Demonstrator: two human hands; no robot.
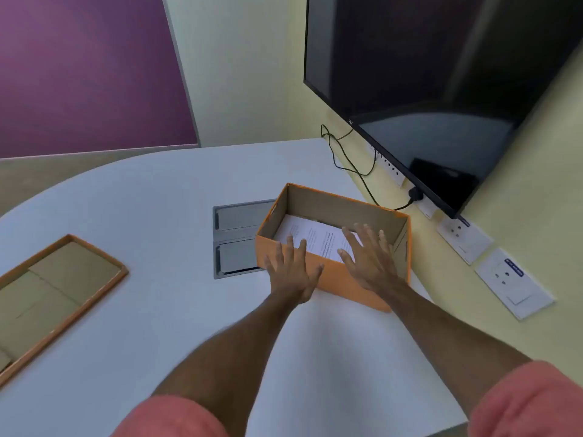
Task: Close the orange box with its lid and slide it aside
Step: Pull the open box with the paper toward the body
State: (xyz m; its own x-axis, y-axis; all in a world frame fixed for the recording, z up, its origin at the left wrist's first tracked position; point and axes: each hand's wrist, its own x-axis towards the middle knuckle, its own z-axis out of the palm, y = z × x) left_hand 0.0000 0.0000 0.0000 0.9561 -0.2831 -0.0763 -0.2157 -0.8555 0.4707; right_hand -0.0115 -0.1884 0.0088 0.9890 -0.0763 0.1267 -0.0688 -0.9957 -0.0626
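The orange box (339,247) stands open on the white table (151,216), close to the yellow wall on the right and below the dark screen (441,74). White printed papers (310,236) lie flat on its floor. Both of the person's hands are spread flat with fingers apart, gripping nothing. The left hand (291,271) lies at the box's near wall by its left front corner, fingertips reaching just over the rim. The right hand (369,260) is over the near rim further right, fingers stretched above the papers inside; whether it touches them cannot be told.

The box's long axis runs from the near left to the far right, roughly along the wall, with one short end facing the grey floor-plate panel (236,238) set in the table. The lid (53,298) lies well apart on the far left of the table, turned inside up, its brown interior showing inside an orange rim. Its long axis runs from near left to far right too. Pink sleeves (530,402) cover the upper arms.
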